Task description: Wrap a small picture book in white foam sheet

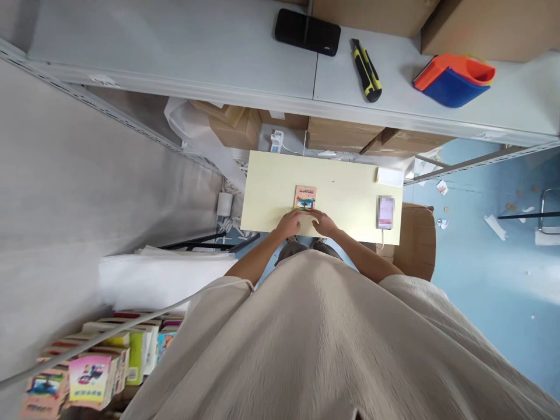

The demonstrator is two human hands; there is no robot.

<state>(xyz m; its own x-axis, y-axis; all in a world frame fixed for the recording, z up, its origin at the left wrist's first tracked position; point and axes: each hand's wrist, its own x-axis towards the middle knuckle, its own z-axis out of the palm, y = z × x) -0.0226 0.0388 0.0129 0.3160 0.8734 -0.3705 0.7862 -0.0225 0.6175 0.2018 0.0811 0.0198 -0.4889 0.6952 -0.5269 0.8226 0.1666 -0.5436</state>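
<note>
A small pink book with a tree picture in a blue and yellow panel on its cover lies flat on the pale yellow table. At its near left corner is my left hand, the fingers stretched inward to the lower edge and the thumb apart from them. My right hand mirrors it at the near right corner, with fingertips at the same edge and thumb apart. Both hands appear to touch the book without gripping it.
A phone on a cable and a white box occupy the table's right end. Overhead, a shelf holds a dark phone, a utility knife and an orange-blue tape dispenser. Stacked books stand lower left.
</note>
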